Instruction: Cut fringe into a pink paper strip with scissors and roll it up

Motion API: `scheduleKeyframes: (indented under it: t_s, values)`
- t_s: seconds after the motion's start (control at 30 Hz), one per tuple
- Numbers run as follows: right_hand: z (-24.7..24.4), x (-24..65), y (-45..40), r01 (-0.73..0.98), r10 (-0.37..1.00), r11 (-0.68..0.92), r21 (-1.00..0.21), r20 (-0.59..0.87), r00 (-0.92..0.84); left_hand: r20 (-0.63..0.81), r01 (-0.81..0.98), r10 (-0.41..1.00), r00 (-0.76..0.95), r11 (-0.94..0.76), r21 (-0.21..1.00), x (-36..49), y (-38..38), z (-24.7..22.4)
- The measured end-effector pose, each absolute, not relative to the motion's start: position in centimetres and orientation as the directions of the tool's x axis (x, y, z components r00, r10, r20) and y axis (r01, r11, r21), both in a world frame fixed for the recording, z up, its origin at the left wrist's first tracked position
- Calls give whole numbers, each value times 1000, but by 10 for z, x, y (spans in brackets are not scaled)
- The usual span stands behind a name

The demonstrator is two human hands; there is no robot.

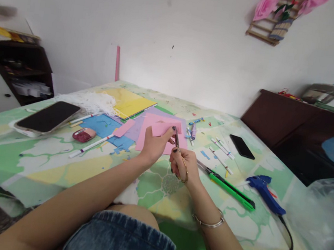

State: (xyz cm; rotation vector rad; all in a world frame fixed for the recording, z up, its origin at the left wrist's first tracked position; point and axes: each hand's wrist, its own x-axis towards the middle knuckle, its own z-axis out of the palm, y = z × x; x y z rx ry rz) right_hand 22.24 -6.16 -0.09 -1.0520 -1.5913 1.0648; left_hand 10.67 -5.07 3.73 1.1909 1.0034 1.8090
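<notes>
My left hand (154, 144) is closed on a pink paper strip (163, 128), with the thumb raised and a dark-nailed finger near the strip's right end. In my right hand (183, 162) is a pair of scissors (177, 138) with gold-coloured handles. The blades reach up to the right end of the strip, beside my left fingertips; whether they are apart or together I cannot tell. Under both hands lies a larger pink sheet (142, 138) on top of a purple sheet (134, 128). A small pink paper piece (124, 128) rests just left of these sheets.
A green utility knife (232, 190) and a blue glue gun (267, 193) with a cord lie at right, near a black phone (242, 146) and several white sticks. At left are another phone (48, 115), white string (93, 101), blue paper (101, 124) and a yellow sheet (129, 103).
</notes>
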Motion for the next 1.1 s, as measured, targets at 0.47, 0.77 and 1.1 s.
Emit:
scheduleKeyframes:
  t_s: [0.47,0.77,1.1]
  values:
    - [2,221,-64,78,933,263,-962,232,-276,378,-168,884,-275,-431,886,107,-49,34]
    - [0,221,-63,90,938,264,-960,234,-254,380,-169,883,-275,-433,885,106,-48,33]
    - [1,222,-62,117,945,269,-956,238,-225,373,-155,884,-281,-425,892,106,-49,35]
